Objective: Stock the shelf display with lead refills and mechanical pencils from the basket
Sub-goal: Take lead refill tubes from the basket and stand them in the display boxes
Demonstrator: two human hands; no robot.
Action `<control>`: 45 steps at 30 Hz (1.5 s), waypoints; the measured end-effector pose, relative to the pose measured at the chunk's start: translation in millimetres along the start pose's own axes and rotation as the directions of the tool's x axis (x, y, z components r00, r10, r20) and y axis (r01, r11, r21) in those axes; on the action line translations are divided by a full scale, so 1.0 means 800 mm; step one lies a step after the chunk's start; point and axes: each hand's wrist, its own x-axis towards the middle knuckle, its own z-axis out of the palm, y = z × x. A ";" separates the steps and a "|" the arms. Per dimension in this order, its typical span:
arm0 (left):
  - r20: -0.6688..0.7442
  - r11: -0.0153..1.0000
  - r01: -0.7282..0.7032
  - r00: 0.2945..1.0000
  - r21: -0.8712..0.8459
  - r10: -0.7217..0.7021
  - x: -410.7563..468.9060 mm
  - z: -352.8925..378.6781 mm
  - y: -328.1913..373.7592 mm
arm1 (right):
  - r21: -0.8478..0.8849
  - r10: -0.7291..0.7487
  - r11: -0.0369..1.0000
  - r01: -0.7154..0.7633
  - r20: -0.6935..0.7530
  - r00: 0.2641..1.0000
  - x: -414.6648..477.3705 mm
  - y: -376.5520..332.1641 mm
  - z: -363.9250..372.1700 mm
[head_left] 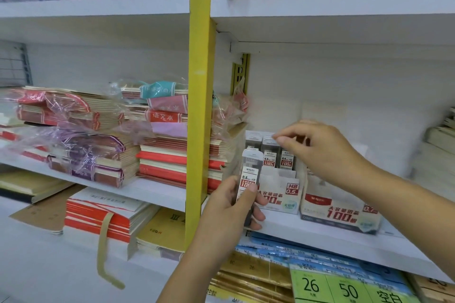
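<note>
One refill (249,174) stands upright in the left hand (230,205). Its long axis is vertical, cap up, label facing near. That grip is closed round its lower half, with the thumb across the front. The refill hangs just in front of the left end of the 0.5 box (283,194), which sits on the white shelf (307,236) just right of the yellow post (200,106).

The slots of the box lie far, slightly right and a little below the held refill's foot, so the left hand is plainly the nearer one for the drop. The boxed refills (286,161) already stand the same way, upright with labels forward. The held one should therefore need no turning, only a move back and then straight down along its own axis.

The right hand (322,152) reaches over the box from the right. Its grip is a pinch, thumb and forefinger closed on the cap of the middle refill (269,154), though blur softens the contact. That pinch may be clearing room beside it.

A 0.7 box (339,214) touches the first on its right. Wrapped notebooks (160,155) are stacked left of the post, and green price tags (344,288) hang below. No basket or pencils are in view.
</note>
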 end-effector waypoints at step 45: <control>0.334 0.424 -0.110 0.799 0.899 -0.499 -0.207 -0.043 -0.212 | 0.132 0.289 0.854 -0.504 0.686 0.668 -0.303 0.038 0.091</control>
